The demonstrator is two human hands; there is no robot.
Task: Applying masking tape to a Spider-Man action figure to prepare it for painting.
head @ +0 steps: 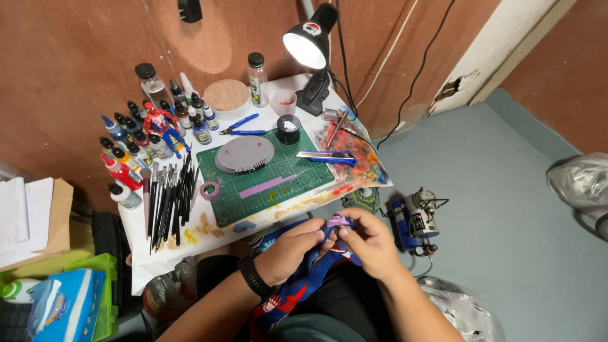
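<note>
Holding a blue and red figure (pixel 316 269) over the lap, left hand (pixel 288 252) and right hand (pixel 370 244) pinch purple tape (pixel 337 221) onto it; fingers pressed together; masking seems underway; beyond, a tabletop (pixel 145 247) with a green cutting mat (pixel 278 183).

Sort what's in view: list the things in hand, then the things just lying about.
In hand: blue and red figure, purple tape piece, held by left hand and right hand.

Lying about: cutting mat, utility knife, pliers, brushes, paint bottles, lamp.
</note>
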